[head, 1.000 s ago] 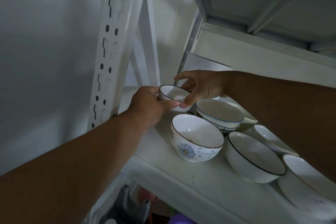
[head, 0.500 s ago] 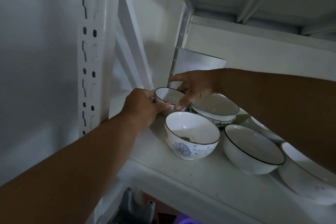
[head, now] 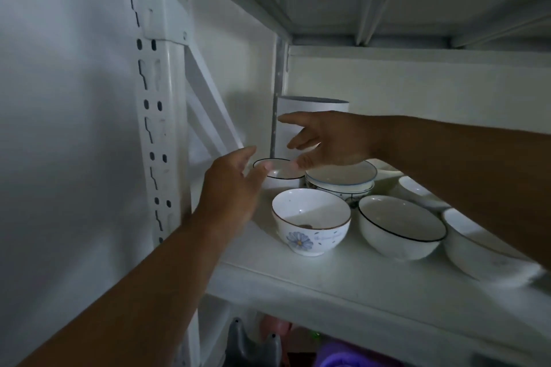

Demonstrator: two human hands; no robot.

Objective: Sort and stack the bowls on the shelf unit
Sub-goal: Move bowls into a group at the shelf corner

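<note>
Small black-rimmed bowl [head: 278, 172] sits at shelf [head: 343, 277] back-left, just behind the daisy bowl [head: 311, 222]. Suggested: grip opposite rim edges and lift straight up, clearing the stacked bowls [head: 340, 180] beside it. Left hand [head: 231, 188] and right hand [head: 328, 140]: fingers spread, loose, holding nothing, flanking the small bowl.

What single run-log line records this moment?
step: small bowl set at shelf back-left | left hand: open, beside bowl | right hand: open, above it | flower bowl: untouched
</note>
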